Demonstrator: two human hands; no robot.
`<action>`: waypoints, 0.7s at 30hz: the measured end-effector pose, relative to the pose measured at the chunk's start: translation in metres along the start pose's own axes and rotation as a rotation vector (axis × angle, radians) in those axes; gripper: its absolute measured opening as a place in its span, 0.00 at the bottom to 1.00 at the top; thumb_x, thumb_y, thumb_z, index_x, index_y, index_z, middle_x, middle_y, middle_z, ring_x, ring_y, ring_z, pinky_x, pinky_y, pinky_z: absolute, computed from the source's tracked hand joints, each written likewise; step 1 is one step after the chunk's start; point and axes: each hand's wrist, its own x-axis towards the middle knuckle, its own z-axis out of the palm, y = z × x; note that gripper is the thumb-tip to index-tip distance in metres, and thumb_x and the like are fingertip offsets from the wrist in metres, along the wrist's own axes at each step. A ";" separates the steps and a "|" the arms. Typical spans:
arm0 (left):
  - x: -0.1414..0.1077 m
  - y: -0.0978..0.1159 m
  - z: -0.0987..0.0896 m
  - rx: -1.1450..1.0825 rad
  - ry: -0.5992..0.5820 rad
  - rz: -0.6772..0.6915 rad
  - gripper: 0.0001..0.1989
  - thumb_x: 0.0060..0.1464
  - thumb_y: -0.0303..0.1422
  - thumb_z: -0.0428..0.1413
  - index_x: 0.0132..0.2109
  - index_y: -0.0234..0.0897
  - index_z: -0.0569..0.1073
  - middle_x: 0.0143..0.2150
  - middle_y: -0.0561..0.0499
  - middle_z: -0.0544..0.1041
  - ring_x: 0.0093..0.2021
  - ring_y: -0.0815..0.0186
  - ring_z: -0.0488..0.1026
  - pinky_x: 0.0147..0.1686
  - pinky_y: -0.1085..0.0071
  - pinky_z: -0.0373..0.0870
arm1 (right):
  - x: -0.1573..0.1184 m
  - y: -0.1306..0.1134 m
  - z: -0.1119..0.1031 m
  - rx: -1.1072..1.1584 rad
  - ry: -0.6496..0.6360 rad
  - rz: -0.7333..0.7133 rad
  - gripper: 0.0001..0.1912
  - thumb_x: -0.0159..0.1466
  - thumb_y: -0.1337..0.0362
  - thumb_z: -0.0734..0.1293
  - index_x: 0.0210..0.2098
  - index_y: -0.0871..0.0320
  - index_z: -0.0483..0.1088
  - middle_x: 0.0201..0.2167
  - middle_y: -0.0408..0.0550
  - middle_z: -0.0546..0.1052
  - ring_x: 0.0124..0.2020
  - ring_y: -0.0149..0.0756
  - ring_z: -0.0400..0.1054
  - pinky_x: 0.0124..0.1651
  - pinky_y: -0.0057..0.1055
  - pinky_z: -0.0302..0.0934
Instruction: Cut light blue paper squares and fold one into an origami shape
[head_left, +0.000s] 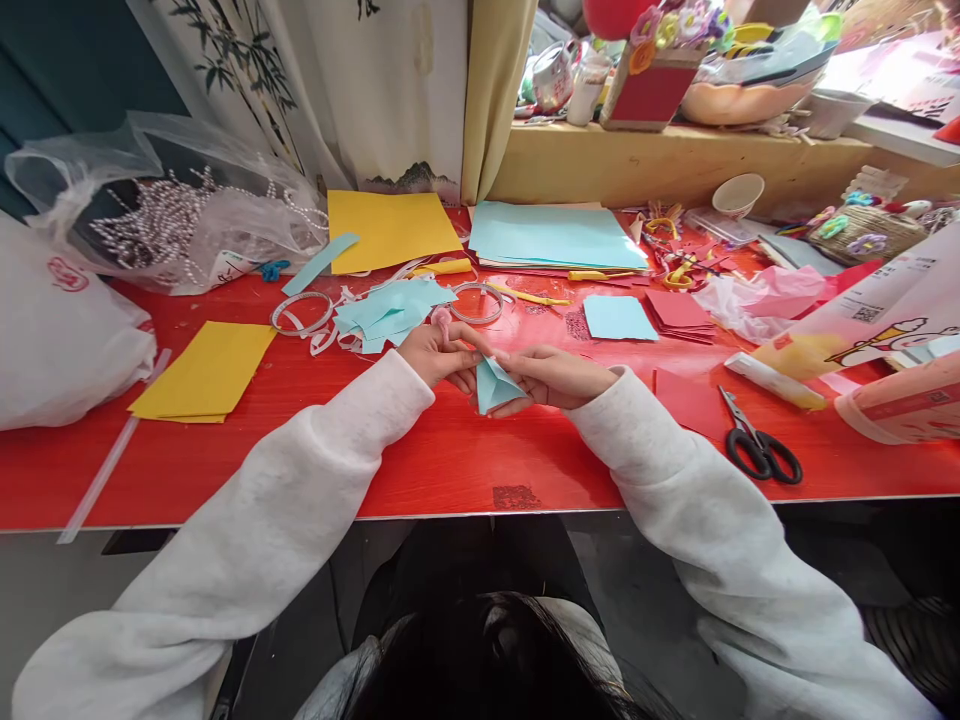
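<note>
Between my two hands, just above the red table, is a small piece of light blue paper (495,387) folded into a triangular shape. My left hand (444,356) pinches its upper left side, and a pink round thing shows at that hand's fingers. On the other side my right hand (553,378) grips the paper, with fingertips underneath it. Beyond my left hand lie light blue paper scraps (397,308) and a tape roll (477,303). A light blue paper square (620,318) rests past my right hand, beside a stack of red paper squares (680,314).
Scissors (759,440) lie at the right near the table's front edge. Yellow paper sheets (206,372) and a clear strip (112,455) are at the left. Plastic bags (67,330) stand far left. Light blue sheets (555,237) lie at the back; a plastic cup (904,400) is at right.
</note>
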 end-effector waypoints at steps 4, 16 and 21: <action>-0.002 0.000 0.004 0.071 0.035 0.031 0.07 0.45 0.31 0.56 0.33 0.33 0.72 0.18 0.55 0.71 0.21 0.70 0.71 0.25 0.72 0.72 | 0.003 0.003 0.000 -0.095 0.028 -0.027 0.14 0.53 0.57 0.67 0.32 0.63 0.73 0.30 0.49 0.75 0.34 0.35 0.71 0.34 0.30 0.70; 0.003 -0.005 0.004 0.083 0.084 -0.015 0.05 0.47 0.28 0.55 0.32 0.30 0.69 0.18 0.55 0.71 0.19 0.73 0.70 0.21 0.76 0.70 | 0.006 0.004 -0.001 -0.092 0.084 0.005 0.13 0.56 0.58 0.65 0.30 0.64 0.71 0.27 0.48 0.74 0.31 0.33 0.71 0.33 0.30 0.70; 0.003 -0.004 0.006 0.103 0.099 0.029 0.03 0.47 0.25 0.55 0.32 0.29 0.69 0.16 0.57 0.68 0.18 0.75 0.68 0.19 0.78 0.68 | 0.007 0.005 -0.001 -0.122 0.014 0.012 0.13 0.53 0.57 0.68 0.31 0.63 0.71 0.27 0.47 0.75 0.30 0.32 0.71 0.34 0.29 0.69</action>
